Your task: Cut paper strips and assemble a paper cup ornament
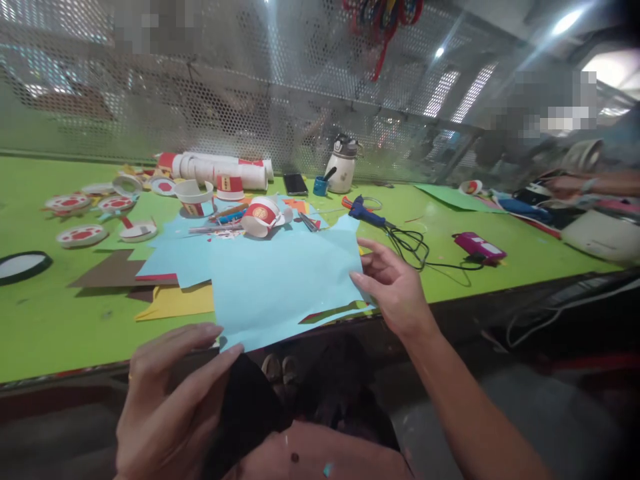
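A large light-blue sheet of paper is held at the table's front edge, over other coloured sheets. My left hand pinches its lower left corner between thumb and fingers. At the sheet's right edge, my right hand grips it with the thumb in front and the fingers behind. A curved cut shows along the sheet's lower right. Just beyond the sheet a red-and-white paper cup lies on its side, near scissors and several pens.
A blue hot glue gun with a black cord lies right of the paper, near a purple box. Behind are a white bottle, a phone and paper tubes. Decorated paper discs lie left, beside a roll of tape.
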Tool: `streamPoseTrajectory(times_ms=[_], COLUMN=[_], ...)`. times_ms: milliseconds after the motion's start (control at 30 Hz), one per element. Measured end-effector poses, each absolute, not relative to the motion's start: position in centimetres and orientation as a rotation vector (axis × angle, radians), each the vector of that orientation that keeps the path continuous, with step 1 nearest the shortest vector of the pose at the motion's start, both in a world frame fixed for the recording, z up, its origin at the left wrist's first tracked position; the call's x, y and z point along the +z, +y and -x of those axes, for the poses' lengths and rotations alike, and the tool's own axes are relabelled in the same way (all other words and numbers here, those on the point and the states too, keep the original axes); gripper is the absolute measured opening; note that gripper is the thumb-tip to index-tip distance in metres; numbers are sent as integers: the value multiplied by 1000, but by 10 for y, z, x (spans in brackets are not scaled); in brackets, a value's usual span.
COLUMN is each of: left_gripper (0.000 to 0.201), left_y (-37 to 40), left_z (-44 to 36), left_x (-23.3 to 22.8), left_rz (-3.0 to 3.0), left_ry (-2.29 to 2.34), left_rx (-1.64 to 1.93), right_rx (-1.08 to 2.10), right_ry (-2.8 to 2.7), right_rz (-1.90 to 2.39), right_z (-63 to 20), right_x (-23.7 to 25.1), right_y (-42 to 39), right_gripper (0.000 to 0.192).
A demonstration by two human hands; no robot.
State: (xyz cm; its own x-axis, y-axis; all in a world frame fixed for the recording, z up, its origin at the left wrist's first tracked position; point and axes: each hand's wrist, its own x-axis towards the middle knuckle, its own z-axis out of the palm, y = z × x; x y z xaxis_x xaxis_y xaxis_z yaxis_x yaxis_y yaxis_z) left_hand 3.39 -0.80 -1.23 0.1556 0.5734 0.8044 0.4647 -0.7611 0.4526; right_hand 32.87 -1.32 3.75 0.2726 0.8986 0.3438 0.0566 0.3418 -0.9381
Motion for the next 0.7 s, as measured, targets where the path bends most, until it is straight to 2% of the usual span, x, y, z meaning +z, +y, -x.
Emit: streamPoseTrajectory(times_ms=[100,300,533,700], left_gripper=[22,17,21,47], left_y=[-7,-10,-18,-5], left_z=[-39,-52,-53,-48], left_x=[-11,0,16,27], left_rz=[-2421,-2232,-1670,-1164], left_ry=[996,1032,1120,1117], left_rx=[1690,1643,1595,1442], right_rx=[777,853,888,926], right_ry=[-1137,-1108,-1084,-1072], right_rz=[1066,1048,1076,1077], right_z=[-327,-328,-329,-328], right_x=[36,34,36,33], right_y=[-13,-7,-1,-2], right_gripper=[47,49,50,49])
